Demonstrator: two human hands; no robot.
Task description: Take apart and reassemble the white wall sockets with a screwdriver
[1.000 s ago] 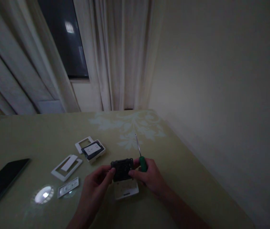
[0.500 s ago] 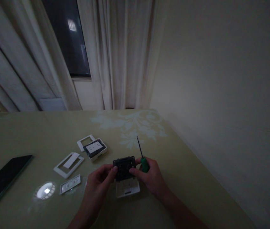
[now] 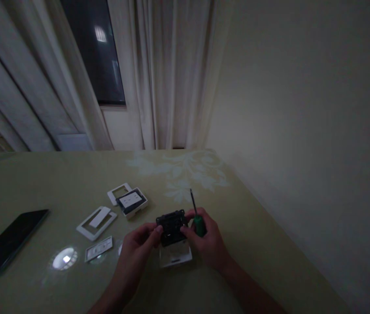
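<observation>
A black switch module [image 3: 172, 226] is held up between my two hands, above an open white mounting box [image 3: 175, 254]. My left hand [image 3: 139, 244] grips its left edge between thumb and fingers. On the other side, my right hand [image 3: 207, 237] has its thumb and fingertips at the module's right edge. That same hand also keeps a green-handled screwdriver [image 3: 199, 225] tucked in its grip, the shaft pointing up and away. The module partly covers the back of the white box.
Left of my hands lie a white frame [image 3: 86, 232] with a white strip across it and a small white plate [image 3: 99, 249]. Behind them, a socket [image 3: 130, 200] in a white box touches another frame [image 3: 110, 197]. A dark tablet [image 3: 8, 244] lies far left; a wall [image 3: 296, 131] borders the right.
My right thumb has shifted slightly on the module's right edge, and the module sits a little higher and tilted. The view has moved slightly; both hands keep their hold.
</observation>
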